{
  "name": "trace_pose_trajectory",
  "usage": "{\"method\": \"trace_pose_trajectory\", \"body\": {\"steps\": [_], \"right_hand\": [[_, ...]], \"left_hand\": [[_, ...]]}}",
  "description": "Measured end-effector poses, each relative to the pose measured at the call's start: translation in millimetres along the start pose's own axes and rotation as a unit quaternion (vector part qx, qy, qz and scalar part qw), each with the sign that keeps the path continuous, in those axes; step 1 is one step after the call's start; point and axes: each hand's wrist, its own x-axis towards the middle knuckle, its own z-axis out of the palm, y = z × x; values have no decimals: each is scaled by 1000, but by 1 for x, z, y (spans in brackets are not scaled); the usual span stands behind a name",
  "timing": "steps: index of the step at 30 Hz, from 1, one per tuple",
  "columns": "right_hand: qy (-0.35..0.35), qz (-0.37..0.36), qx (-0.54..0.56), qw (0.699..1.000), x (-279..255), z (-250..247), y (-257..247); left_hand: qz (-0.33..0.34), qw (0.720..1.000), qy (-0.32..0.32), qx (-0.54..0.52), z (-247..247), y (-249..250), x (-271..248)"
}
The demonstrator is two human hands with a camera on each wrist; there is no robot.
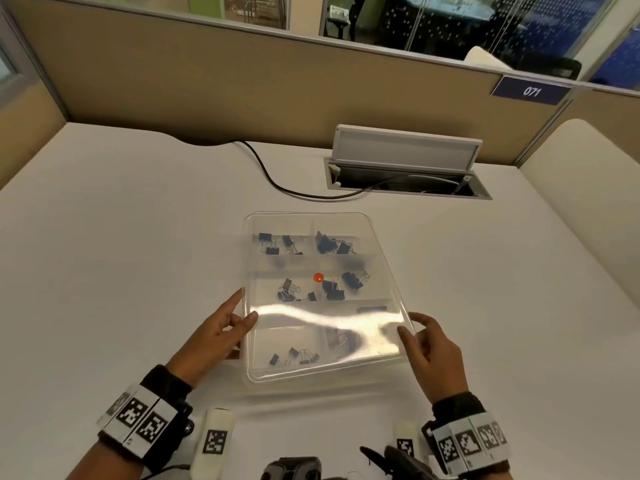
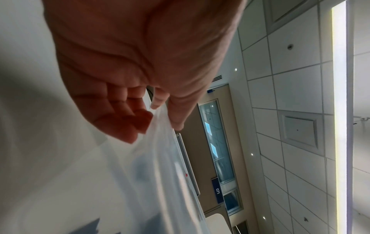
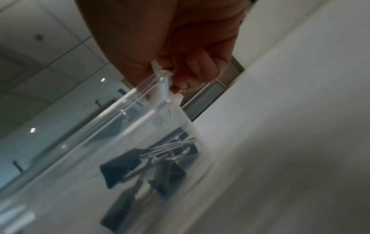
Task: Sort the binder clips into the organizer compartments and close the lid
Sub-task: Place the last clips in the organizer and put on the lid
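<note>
Closing the lid (image 1: 304,320), by the look of it, and judged the last step: no binder clips (image 1: 332,289) seen loose on the worktop (image 1: 121,254), all of them lying inside the clear organizer (image 1: 311,388) between the hands. Left hand (image 1: 214,337) pinching the lid's left edge, thumb on top and fingers curled beneath. Right hand (image 1: 436,358) pinching the right edge likewise, fingertips curled round the clear rim in the right wrist view. Lid held over the organizer, seemingly not yet seated, though hard to tell through the glare near the wrists. Next, probably: lowering it level, lining up rim with rim, then pressing along the edges until seated, without letting the box slide. Counted: two hands, one organizer, one lid, one orange dot (image 1: 318,278) on the lid just beyond the fingertips. Clips in six groups. Far beyond the fingertips, about four on the left hand's side and about three on the right's. Level with the fingertips, about four and about three. Near the wrists, about four on the left, plus a blurred brownish clump on the right, uncountable under the glare. Some eighteen black clips countable, exact number uncertain.
</note>
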Motion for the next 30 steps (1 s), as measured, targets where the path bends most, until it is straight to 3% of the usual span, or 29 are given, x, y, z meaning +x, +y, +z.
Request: {"method": "trace_pose_trajectory", "body": {"steps": [9,23,26,30], "right_hand": [[-34,-30,-134,990,-1,10,-1],[-147,32,-219,964,18,-8,-19],[-156,12,-201,967,44,-25,-41],[-129,-76,-119,982,86,-16,-85]], "left_hand": [[18,997,-5,70,-1,0,15],[-7,999,-26,38,0,1,19],[-12,999,-22,33,1,0,20],[-3,999,-17,35,0,-5,23]]}}
